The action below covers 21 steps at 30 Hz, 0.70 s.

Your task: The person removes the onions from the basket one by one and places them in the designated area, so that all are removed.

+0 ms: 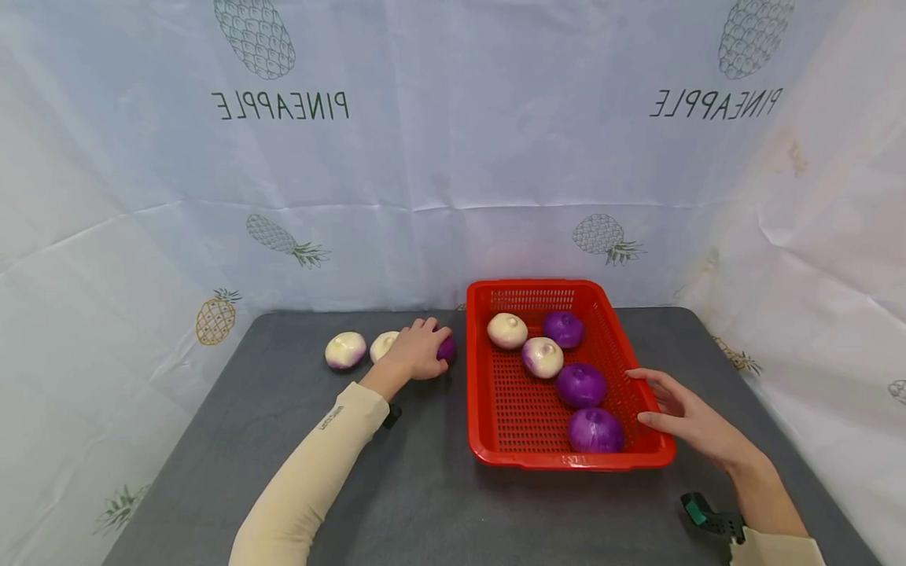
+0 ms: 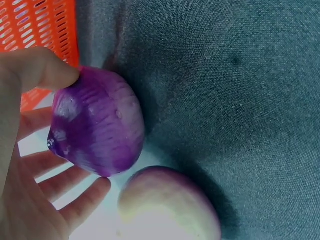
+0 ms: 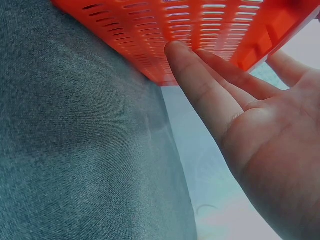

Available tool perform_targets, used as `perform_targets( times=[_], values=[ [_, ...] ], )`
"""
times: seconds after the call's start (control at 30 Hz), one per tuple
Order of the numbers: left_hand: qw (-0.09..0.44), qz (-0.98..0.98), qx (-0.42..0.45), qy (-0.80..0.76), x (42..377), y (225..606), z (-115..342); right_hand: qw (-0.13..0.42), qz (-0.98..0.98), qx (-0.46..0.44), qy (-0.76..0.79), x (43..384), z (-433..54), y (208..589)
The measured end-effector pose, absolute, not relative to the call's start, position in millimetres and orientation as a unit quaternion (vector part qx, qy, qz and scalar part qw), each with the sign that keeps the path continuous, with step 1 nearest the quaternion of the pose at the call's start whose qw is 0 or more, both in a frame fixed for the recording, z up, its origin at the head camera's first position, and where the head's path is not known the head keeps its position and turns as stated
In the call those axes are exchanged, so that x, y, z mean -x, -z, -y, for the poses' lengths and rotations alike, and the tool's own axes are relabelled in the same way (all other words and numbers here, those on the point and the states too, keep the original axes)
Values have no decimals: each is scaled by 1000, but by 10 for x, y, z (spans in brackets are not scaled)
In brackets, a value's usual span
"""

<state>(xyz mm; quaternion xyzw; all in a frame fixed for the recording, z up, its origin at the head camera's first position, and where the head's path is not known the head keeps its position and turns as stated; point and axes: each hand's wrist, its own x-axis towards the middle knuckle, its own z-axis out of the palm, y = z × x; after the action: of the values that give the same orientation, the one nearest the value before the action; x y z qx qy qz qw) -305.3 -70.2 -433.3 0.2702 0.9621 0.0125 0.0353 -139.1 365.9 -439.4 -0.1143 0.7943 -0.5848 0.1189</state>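
Observation:
My left hand [image 1: 419, 351] grips a purple onion [image 2: 100, 122] on the dark table, left of the red basket [image 1: 481, 440]. The left wrist view shows the thumb pressing one side and the fingers spread along the other. Just left of that hand lies a pale onion [image 1: 383, 344], partly hidden in the head view. Farther left is another pale onion tinged purple [image 1: 345, 350]. My right hand [image 1: 690, 417] rests at the basket's right side, thumb by the rim. Its fingers [image 3: 200, 90] extend nearly straight along the outer wall in the right wrist view.
Inside the basket sit two pale onions, one nearer the back [image 1: 506, 331], and three purple onions, the frontmost [image 1: 596, 431] by the front right corner. A pale pineapple-print cloth [image 1: 439, 157] hangs behind the grey-black table [image 1: 396, 503] and along both sides.

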Motion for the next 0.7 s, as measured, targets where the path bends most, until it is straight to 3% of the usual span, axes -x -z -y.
perform_targets(
  times=[0.5,0.7],
  values=[
    [42,-964,-261,-19,3018,4293,746,122,-795,108,584,1388,-3655,4398],
    [21,-960,-274,-46,2991,4198,759,122,-797,108,582,1393,-3652,4397]
  ],
)
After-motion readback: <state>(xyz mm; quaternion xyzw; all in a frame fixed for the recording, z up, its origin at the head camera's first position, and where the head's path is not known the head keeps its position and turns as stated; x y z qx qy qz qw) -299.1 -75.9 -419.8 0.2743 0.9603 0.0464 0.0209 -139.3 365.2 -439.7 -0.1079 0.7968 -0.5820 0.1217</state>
